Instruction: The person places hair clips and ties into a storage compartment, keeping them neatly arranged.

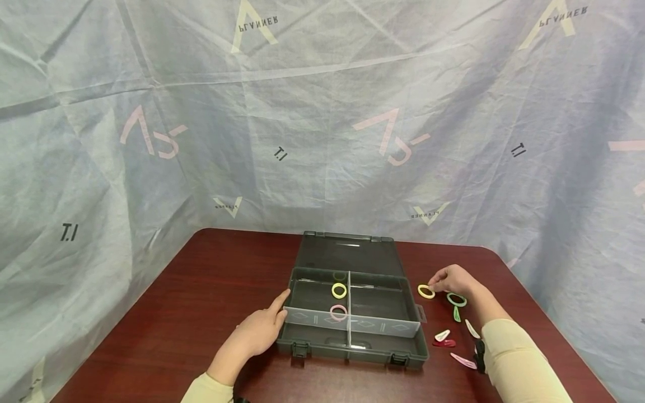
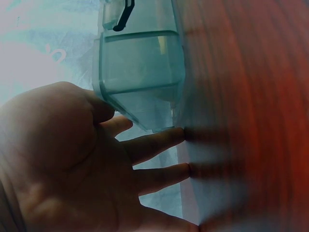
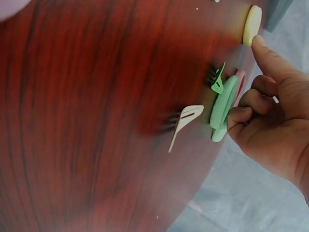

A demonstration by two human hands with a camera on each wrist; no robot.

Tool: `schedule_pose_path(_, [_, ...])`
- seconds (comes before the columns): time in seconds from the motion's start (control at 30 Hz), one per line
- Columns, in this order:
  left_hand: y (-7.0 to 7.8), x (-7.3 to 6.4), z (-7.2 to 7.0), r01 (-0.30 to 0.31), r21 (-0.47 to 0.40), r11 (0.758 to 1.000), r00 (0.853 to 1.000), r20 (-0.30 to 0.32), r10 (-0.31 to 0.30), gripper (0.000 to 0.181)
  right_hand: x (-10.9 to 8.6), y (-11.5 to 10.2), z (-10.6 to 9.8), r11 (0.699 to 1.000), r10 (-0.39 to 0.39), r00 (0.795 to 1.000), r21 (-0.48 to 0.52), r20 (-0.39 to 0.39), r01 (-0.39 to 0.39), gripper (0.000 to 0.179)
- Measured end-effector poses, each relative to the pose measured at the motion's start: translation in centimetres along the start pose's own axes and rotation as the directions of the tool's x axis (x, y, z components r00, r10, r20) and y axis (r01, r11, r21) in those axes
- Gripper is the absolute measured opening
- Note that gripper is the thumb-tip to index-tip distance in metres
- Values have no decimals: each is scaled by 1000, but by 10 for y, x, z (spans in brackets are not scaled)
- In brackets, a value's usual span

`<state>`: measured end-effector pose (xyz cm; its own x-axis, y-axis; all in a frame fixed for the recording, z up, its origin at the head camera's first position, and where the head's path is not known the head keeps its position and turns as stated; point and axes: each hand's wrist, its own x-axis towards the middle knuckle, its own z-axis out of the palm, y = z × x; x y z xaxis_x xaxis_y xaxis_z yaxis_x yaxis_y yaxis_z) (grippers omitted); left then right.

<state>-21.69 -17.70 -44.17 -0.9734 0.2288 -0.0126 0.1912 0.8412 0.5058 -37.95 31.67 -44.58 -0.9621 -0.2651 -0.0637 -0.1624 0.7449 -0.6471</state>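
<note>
My right hand (image 1: 456, 281) is at the right of the organizer box, its fingertips pinching the edge of a yellow hair tie (image 1: 426, 291). In the right wrist view its other fingers curl inward beside green hair ties (image 3: 225, 102) and a pink one (image 3: 240, 84). My left hand (image 1: 259, 331) rests against the left side of the dark see-through box (image 1: 302, 348), fingers extended, fingertips down on the table in the left wrist view. Inside the box's back left compartment lie a yellow hair tie (image 1: 339, 290) and a pink hair tie (image 1: 339, 313) near the dividers.
Snap hair clips lie right of the box: green (image 1: 457, 314), white (image 1: 442, 336), red (image 1: 444, 343), pink (image 1: 463, 361) and another white (image 1: 472, 329). The box lid (image 1: 347, 252) is folded back behind it. A printed cloth (image 1: 302, 140) hangs around the reddish-brown table (image 1: 227, 268).
</note>
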Motion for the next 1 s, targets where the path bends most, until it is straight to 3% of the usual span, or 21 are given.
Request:
schedule_pose_path(0.27, [-1,-1,0,1,-4,1000,1000,1,-1,53,-1,-5,2,998,-25,1000,-61,4,25,9])
schedule_pose_path(0.57, [1,-2,-1,0,3,1000,1000,-3,0,53,0,-8,4,996,5,1000,-91,-1,-5,8])
schedule_pose_path(0.77, [2,-2,-1,2,1,1000,1000,-2,-2,53,4,-13,2,996,-12,1000,-86,4,12,7])
schedule_pose_path(1.0, [3,-3,-2,0,0,1000,1000,-7,0,53,10,-25,-3,999,-38,998,4,45,38,9])
